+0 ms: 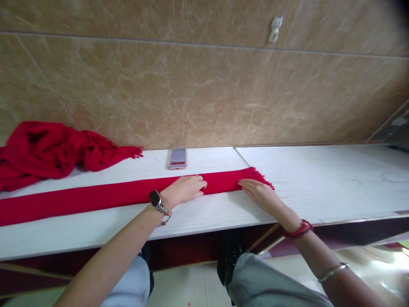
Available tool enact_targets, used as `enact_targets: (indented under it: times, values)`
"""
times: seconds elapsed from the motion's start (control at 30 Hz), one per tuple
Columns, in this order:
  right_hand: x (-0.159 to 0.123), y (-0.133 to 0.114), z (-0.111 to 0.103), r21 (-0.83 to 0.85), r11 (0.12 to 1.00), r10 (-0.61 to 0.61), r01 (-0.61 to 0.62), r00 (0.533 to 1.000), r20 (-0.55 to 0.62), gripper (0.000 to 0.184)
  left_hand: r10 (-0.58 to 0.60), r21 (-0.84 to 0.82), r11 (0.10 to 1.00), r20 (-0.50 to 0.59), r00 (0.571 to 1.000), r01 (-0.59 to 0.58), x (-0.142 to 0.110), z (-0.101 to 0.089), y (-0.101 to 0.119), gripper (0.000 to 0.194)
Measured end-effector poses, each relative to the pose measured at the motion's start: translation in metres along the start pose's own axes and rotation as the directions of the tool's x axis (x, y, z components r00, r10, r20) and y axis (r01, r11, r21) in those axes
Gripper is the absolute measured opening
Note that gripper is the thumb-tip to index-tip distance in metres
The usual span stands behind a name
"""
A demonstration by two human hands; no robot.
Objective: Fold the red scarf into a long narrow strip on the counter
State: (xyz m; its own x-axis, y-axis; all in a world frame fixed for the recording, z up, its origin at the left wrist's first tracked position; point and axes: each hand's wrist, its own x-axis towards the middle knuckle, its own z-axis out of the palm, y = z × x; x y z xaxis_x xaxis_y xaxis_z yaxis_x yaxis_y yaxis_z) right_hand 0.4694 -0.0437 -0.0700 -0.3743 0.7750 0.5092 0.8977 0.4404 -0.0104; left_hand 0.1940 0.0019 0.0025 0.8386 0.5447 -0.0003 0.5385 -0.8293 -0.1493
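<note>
A long red scarf lies folded into a flat, narrow strip along the white counter. Its fringed end points right. My left hand rests on top of the strip near that end, palm down, fingers slightly bent, a ring on one finger. At the fringe, my right hand touches the near edge of the fabric with its fingers stretched out. Neither hand lifts the cloth. The scarf's far left end runs out of view.
Another red fringed scarf lies bunched up at the back left. Behind the strip, a phone lies against the tiled wall. A small white hook is fixed on the wall. A seam crosses the counter right of the phone.
</note>
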Motion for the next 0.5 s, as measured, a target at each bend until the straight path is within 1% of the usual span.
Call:
enact_targets:
  times: [0.1,0.27,0.5]
  values:
    - [-0.003,0.006,-0.001,-0.011,1.0,0.001,-0.001,1.0,-0.008,0.029,0.017,0.011,1.0,-0.009,1.0,-0.017,0.01,0.0,0.007,0.014]
    - [-0.003,0.007,-0.004,-0.007,1.0,0.004,-0.004,1.0,-0.008,0.029,0.032,0.017,0.999,-0.043,0.999,-0.031,0.024,-0.001,0.016,0.014]
    - [0.0,0.002,-0.008,-0.135,0.99,-0.032,0.034,0.999,0.018,0.032,0.045,0.027,0.999,-0.085,0.995,-0.043,0.036,0.004,0.024,0.014]
